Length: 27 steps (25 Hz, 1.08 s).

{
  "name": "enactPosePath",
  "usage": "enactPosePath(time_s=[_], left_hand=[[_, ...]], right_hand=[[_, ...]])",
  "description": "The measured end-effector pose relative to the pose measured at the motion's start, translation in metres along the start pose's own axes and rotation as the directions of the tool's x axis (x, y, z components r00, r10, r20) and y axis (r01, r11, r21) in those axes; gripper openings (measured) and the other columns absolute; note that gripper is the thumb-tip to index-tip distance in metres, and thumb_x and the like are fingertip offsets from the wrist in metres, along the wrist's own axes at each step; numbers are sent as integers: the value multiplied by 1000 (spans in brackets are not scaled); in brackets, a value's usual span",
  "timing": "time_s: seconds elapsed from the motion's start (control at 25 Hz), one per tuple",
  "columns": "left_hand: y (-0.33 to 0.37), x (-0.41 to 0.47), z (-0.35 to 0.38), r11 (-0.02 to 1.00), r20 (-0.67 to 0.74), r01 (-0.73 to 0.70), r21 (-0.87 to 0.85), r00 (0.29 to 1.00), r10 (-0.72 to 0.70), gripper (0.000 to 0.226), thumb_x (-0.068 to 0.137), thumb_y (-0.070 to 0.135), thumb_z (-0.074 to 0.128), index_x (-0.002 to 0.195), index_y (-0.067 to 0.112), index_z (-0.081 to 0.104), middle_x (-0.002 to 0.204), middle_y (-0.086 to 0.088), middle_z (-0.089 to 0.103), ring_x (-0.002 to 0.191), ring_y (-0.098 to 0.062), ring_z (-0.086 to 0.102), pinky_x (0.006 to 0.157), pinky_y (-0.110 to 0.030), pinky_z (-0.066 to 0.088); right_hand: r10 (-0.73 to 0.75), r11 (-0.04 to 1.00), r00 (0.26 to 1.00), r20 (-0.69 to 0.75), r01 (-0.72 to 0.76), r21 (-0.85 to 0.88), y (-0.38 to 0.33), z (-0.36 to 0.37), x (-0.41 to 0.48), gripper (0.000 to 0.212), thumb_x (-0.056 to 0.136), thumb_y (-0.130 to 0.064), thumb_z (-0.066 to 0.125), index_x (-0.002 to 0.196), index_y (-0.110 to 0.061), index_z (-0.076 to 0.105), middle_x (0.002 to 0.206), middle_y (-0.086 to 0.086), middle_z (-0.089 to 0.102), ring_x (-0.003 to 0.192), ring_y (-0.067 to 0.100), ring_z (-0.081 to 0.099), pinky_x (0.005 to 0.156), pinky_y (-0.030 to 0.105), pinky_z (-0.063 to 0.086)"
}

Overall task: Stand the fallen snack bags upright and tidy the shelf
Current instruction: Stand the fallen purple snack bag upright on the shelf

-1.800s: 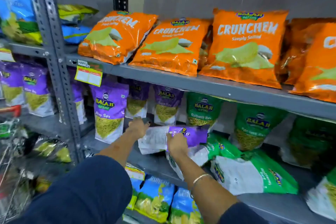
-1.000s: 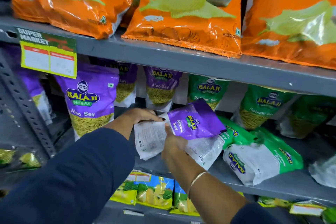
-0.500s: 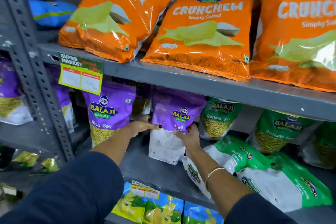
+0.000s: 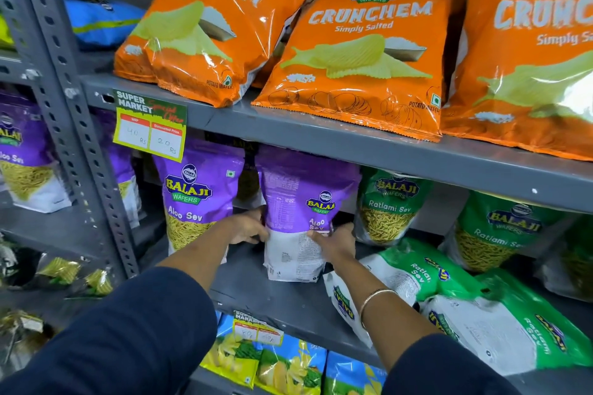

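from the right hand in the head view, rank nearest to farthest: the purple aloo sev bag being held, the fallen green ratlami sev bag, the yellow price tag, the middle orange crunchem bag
1. Purple Aloo Sev bag being held: gripped by the right hand.
2. Fallen green Ratlami Sev bag: lying just right of the hand.
3. Middle orange Crunchem bag: on the shelf above.
4. Yellow price tag: up and far left, on the shelf edge.

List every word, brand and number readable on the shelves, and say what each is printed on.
"BALAJI WAFERS CRUNCHEM Simply Salted": middle orange bag.
"POTATO WAFERS": its bottom edge.
"BALAJI WAFERS Aloo Sev": left purple bag.
"BALAJI Aloo Sev": purple bag in both hands; its fine print is too small.
"BALAJI WAFERS Ratlami Sev": green bag.
"SUPER MARKET", "40 Rs", "20 Rs": price tag.
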<state>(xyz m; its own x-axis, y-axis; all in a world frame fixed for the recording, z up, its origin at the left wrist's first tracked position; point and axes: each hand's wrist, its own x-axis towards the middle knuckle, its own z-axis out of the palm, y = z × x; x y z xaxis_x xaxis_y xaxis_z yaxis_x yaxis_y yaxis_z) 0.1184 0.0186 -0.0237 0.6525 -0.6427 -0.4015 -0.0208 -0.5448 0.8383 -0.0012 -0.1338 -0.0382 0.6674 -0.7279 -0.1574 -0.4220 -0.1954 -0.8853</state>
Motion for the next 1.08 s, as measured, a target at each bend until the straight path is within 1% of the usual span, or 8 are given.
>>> enactPosePath(time_s=[0.12,0.24,0.4,0.48,0.6,0.76,0.88,1.08], left_hand=[[-1,-3,1,1000,-26,25,3,999,-25,35,84,-14,42,108,11,48,79,-2,58,67,-9,60,81,-33,48],[-4,-2,10,997,-106,-73,9,992,74,47,79,-5,61,122,9,49,95,-4,59,94,-20,60,74,-24,45],[5,-2,30,986,-152,-164,-21,976,159,73,66,-3,76,128,9,39,123,-12,59,106,-21,58,85,-26,49],[13,-6,29,993,-40,-116,-24,993,115,66,71,-3,71,127,16,41,131,-13,57,117,-23,53,96,-37,44],[15,-11,12,998,85,-45,-50,995,49,72,77,-10,61,135,19,30,122,-9,58,103,-18,54,95,-37,41],[9,-5,-2,984,-98,-60,-167,994,44,58,78,-11,59,120,19,33,121,-1,48,112,-19,46,91,-36,35],[10,-3,6,982,-114,-66,-175,992,47,78,76,-4,67,137,12,21,136,-7,47,123,-21,45,93,-35,35],[7,-6,12,975,-108,-197,-100,977,186,56,73,-5,70,125,0,51,131,-18,58,118,-25,55,108,-36,39]], right_hand=[[-8,1000,1000,21,8,3,4,1,9,48,75,-11,71,106,-3,36,99,18,56,87,27,61,84,43,58],[-89,991,958,272,112,-68,3,-7,1,47,77,10,60,119,-1,42,94,8,51,81,16,52,62,13,51],[-91,913,907,412,241,-328,8,-6,-8,101,65,-23,82,146,-21,21,151,21,18,143,37,11,115,43,23],[-179,945,926,334,256,-203,12,-1,-6,98,59,-25,86,139,-14,31,144,19,35,139,34,28,114,41,30],[-188,977,940,283,209,-43,14,-12,1,82,64,-2,81,130,1,32,125,10,55,118,24,52,101,35,41],[-215,972,919,331,235,-20,16,-23,15,63,68,14,70,125,4,46,117,20,62,101,21,55,90,36,46],[-208,963,935,287,247,-107,13,-26,18,51,73,11,68,121,6,53,109,21,65,94,19,53,89,38,48],[-269,929,947,177,303,-211,12,-23,22,34,78,3,62,111,5,60,109,23,69,102,28,64,72,22,37]])
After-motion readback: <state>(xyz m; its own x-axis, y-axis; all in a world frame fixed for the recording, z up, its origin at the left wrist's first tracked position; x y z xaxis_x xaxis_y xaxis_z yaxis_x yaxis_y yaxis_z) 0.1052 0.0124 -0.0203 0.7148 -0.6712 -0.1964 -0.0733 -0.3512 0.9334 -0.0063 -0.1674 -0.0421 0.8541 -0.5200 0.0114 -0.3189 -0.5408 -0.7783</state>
